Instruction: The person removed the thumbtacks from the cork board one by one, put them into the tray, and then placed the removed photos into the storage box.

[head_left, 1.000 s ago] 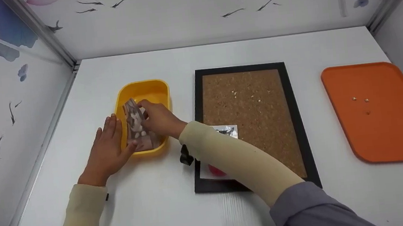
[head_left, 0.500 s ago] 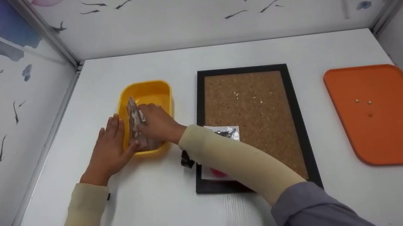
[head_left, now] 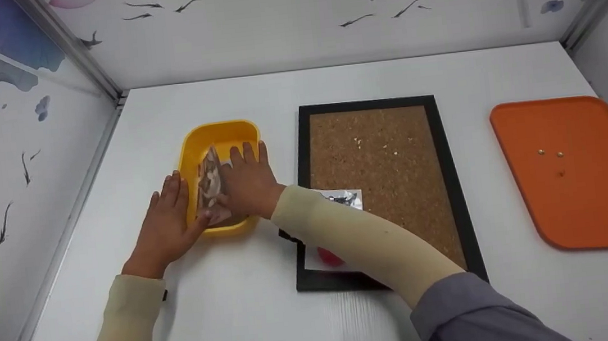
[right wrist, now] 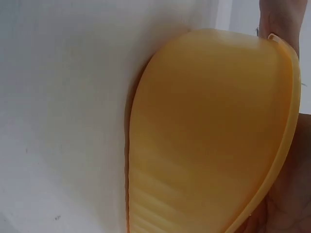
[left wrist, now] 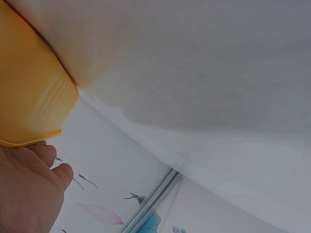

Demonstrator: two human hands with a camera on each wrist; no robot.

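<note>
A brownish printed picture card (head_left: 210, 183) stands tilted inside the yellow tub (head_left: 238, 227). My right hand (head_left: 252, 184) reaches over the tub's right side. Its thumb and bent index finger pinch the card's right side, while the other fingers spread out straight toward the far right rim. On the tub's left side lies my left hand (head_left: 160, 231), fingers straight along the rim and thumb stretched to the card's lower corner. From below, the left wrist view has the left hand (left wrist: 29, 189) against the rim. The tub's side wall (right wrist: 204, 126) fills much of the right wrist view.
A black-framed cork board (head_left: 390, 184) lies right of the tub, with small pale bits on it. My right forearm crosses it, partly covering a plastic packet (head_left: 347, 197) and a red item (head_left: 329, 256). An orange tray (head_left: 594, 191) holding 3 tiny pieces lies farther right.
The card went from tilted to nearly upright and now leans again. My right hand has shifted slightly right, its fingers fanning out from a tighter grip. The left hand stays on the tub.
</note>
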